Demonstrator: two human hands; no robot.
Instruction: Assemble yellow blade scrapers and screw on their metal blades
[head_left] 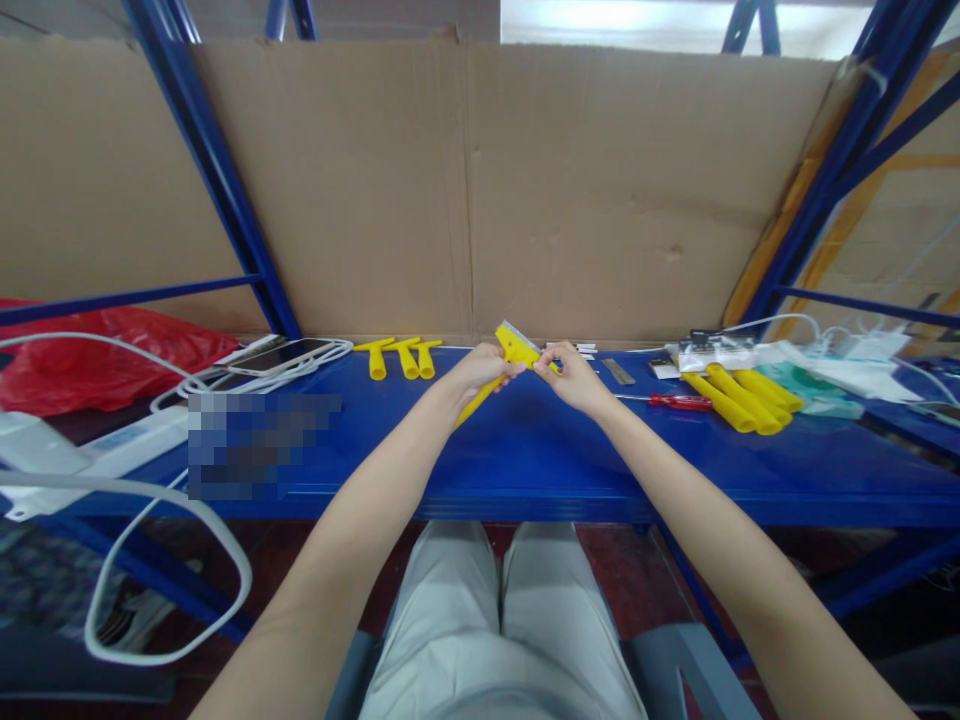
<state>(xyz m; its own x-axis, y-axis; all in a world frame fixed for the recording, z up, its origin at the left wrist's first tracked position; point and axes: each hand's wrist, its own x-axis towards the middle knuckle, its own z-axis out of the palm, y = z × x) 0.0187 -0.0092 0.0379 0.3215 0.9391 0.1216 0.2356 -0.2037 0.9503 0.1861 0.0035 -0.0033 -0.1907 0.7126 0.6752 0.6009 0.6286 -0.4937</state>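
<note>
Clasping a yellow T-shaped plastic tool (514,346) in the left hand (480,367), apparently pinching its head with the right hand (573,375), near 3 yellow T-shaped plastic pieces (409,363).

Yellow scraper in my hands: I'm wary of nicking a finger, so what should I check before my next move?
1. Left hand holds the yellow scraper just below its head: ok.
2. Right hand steadies the end of the head: ok.
3. Right fingertips off the scraper's edge: cannot tell, too small to see.
4. Edge fully seated in the head: cannot tell.
5. Screwdriver turned away from you: not ok, its shaft points toward your right wrist.
6. Metal strips well away from the right hand: not ok, they lie on the blue bench close by it.
</note>
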